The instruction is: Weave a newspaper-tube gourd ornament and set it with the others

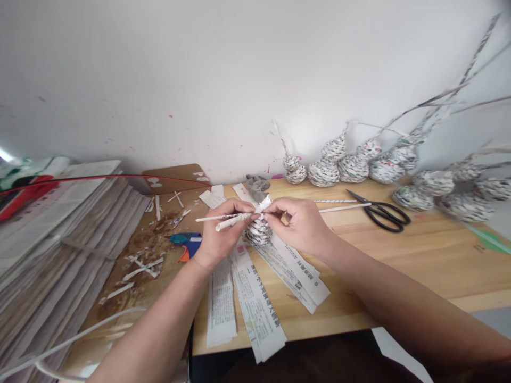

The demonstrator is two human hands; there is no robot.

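1. Our forearms [159,316] rise nearest, from seven and four o'clock.
2. At centre we have a woven paper ball [258,234].
3. Our left hand [221,234] pinches paper sticks [231,222]; our right hand [297,223] pinches the ball's top.
4. Newspaper strips [255,306] lie at six, glue gun [194,246] nine, scissors [369,204] three.

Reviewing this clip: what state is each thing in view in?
Left hand: closed, pinching paper sticks against the woven piece
Right hand: pinching the piece's top
Woven piece: upright, unfinished
Newspaper strips: flat, fanned out
Scissors: lying down, blades apparently shut
Newspaper stack: tied round
Paper scraps: scattered
Woven gourd shapes: grouped, tails uncut
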